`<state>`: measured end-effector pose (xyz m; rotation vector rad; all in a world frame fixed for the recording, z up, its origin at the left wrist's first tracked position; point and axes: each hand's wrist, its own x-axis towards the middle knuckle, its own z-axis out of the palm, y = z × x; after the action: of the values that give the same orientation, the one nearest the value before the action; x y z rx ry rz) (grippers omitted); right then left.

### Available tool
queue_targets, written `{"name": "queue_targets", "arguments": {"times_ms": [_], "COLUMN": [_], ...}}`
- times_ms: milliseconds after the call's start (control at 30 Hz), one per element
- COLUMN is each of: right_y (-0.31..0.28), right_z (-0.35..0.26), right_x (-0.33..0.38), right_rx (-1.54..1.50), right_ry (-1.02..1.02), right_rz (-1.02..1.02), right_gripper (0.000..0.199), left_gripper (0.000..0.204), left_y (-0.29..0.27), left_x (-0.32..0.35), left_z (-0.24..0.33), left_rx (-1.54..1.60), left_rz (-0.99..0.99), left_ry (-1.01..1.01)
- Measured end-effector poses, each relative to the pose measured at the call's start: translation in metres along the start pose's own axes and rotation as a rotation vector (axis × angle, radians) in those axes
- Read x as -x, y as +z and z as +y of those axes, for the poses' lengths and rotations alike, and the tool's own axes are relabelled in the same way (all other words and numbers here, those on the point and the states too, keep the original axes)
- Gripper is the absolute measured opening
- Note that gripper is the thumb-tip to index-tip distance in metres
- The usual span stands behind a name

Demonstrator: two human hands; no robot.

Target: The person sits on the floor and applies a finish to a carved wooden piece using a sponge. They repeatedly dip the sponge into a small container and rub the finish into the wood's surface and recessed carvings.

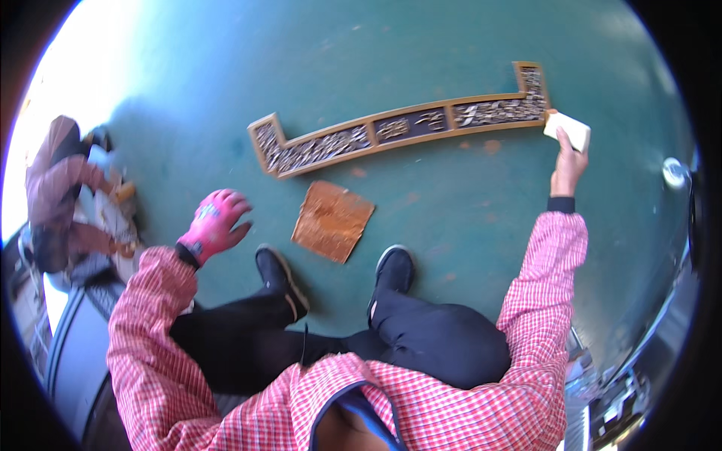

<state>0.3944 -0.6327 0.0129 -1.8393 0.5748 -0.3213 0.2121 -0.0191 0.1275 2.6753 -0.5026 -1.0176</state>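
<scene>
A long wooden-framed panel (410, 126) with a short upturned arm at each end lies on the green floor. Carved or textured relief fills its sections, with a darker, sparser section in the middle. My bare right hand (569, 161) is closed round a cream-white rectangular block (568, 131), held at the panel's right end; whether the two touch I cannot tell. My left hand (217, 223), in a pink glove, hangs free with fingers apart and somewhat curled. Nearest to it on the floor is a brown, worn-looking square sheet (332, 221).
My dark shoes (395, 269) stand on the green floor (444, 218), just below the brown sheet. At the far left another person (68, 188) sits bent over, hands on something pale. A round white object (674, 173) is near the right edge, and assorted clutter (613, 402) lies at lower right.
</scene>
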Motion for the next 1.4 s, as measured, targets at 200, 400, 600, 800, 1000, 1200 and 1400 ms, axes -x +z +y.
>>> {"name": "queue_targets", "arguments": {"times_ms": [200,400,600,800,1000,1200,1400], "right_y": [0.011,0.043,0.068,0.065,0.059,0.060,0.053], "right_z": [0.027,0.004,-0.003,0.004,0.000,-0.030,-0.104], "right_x": [0.150,0.276,0.310,0.310,0.300,0.282,0.254], "right_rx": [-0.425,-0.411,-0.360,-0.472,-0.491,-0.543,-0.499], "right_ry": [0.674,1.020,0.998,1.093,1.067,0.957,0.896], "right_rz": [-0.479,-0.828,-1.054,-0.995,-0.920,-0.944,-0.969], "right_gripper": [0.037,0.039,0.041,0.041,0.049,0.058,0.063], "left_gripper": [0.058,0.045,0.037,0.032,0.030,0.033,0.032], "left_y": [0.094,0.116,0.130,0.133,0.151,0.136,0.079], "left_x": [-0.019,-0.045,-0.055,-0.061,-0.071,-0.086,-0.078], "left_z": [0.024,0.055,0.058,0.059,0.039,0.037,0.042], "left_rx": [0.769,0.898,0.839,0.802,1.102,1.647,1.695], "left_rz": [-0.073,-0.020,0.006,0.038,-0.013,-0.181,-0.363], "left_ry": [-0.625,-0.645,-0.595,-0.622,-0.425,-0.240,-0.158]}}
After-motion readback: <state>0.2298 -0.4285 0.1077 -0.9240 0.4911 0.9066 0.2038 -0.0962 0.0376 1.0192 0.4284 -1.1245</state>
